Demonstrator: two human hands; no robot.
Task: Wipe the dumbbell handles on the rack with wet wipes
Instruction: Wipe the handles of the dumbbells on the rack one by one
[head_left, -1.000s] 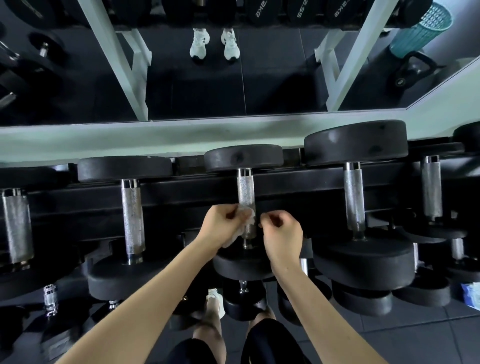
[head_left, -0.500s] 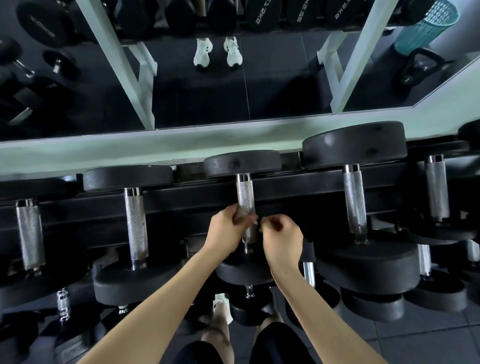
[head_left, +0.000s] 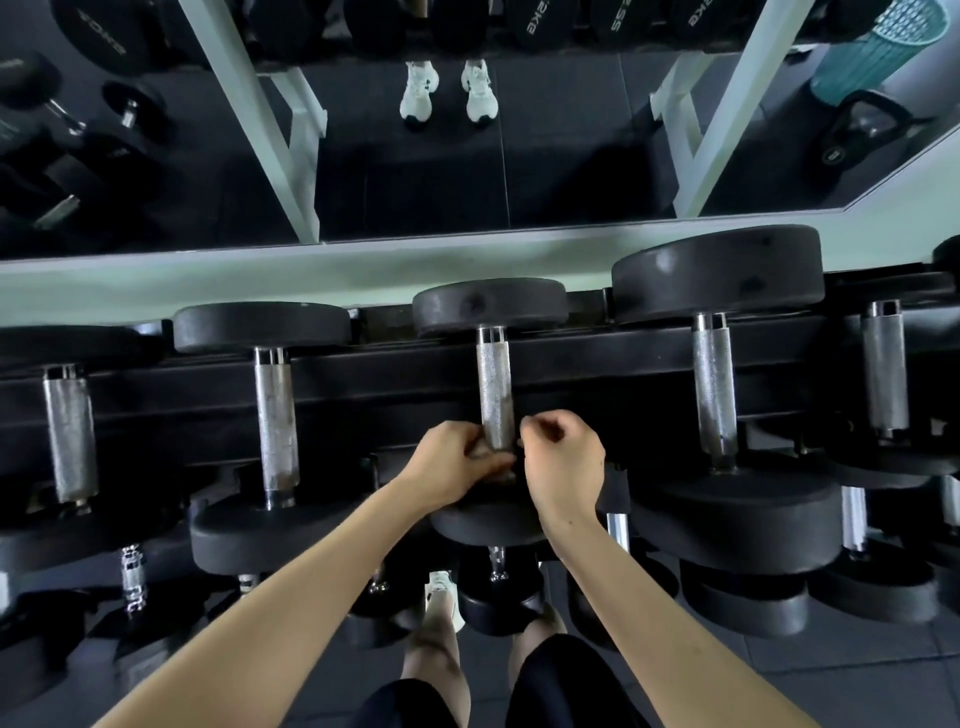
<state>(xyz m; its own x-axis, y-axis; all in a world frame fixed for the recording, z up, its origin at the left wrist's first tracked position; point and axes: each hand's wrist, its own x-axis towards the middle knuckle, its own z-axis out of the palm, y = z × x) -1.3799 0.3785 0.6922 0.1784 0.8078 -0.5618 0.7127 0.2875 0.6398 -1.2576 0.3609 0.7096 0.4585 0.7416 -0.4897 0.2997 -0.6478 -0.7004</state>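
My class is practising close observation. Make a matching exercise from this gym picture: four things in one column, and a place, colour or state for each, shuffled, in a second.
Column A
1. left hand
2. mesh basket
3. kettlebell
4. sneakers

Column B
a. white, top middle of the mirror
b. gripping the near end of the middle dumbbell handle
c. teal, top right corner
d. black, next to the basket

Pairs: 1-b, 2-c, 3-d, 4-a
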